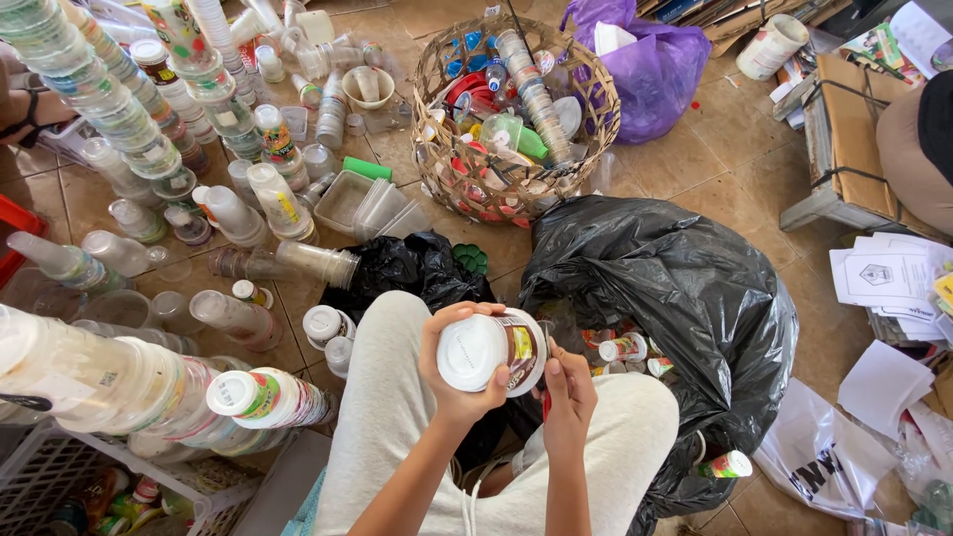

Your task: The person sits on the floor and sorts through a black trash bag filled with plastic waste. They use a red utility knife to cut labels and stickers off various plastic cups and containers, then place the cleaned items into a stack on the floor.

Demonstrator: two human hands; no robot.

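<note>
My left hand (459, 382) grips a white plastic cup (488, 349) with a brown and yellow printed label, its white bottom turned up toward me. My right hand (569, 389) touches the cup's right side, fingers pinched at the label's edge, with something red just showing under the hand. Both hands hover over my lap, above grey trousers (387, 417). Just beyond them lies an open black rubbish bag (685, 288) with several small cups inside it.
A woven basket (586, 149) full of mixed plastic cups and lids stands ahead. Long stacks of nested cups (119, 99) lie at left, more on a white crate (60, 467). A purple bag (655, 60), cardboard and papers (888, 278) sit at right on the tiled floor.
</note>
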